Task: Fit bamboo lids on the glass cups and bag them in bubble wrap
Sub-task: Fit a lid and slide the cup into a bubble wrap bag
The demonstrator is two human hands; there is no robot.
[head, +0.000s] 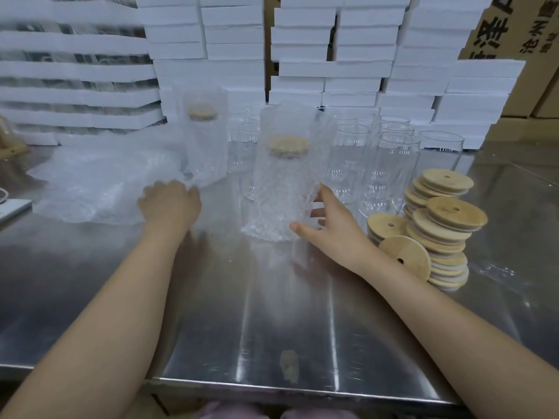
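Stacked white boxes (cardboard carton beside)

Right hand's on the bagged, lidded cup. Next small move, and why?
Probably slide the bagged cup back beside the finished cup: its lid is on inside the wrap, the right hand grips it, and the left hand rests on the bubble wrap pile.

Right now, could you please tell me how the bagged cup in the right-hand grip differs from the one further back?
The near bagged cup stands mid-table, its lower side held by the right-hand grip; the far bagged cup stands behind, to the left, with no hand on it. The far one borders the loose bubble wrap pile; the near one stands on bare steel table. Both show a bamboo lid under bubble wrap.
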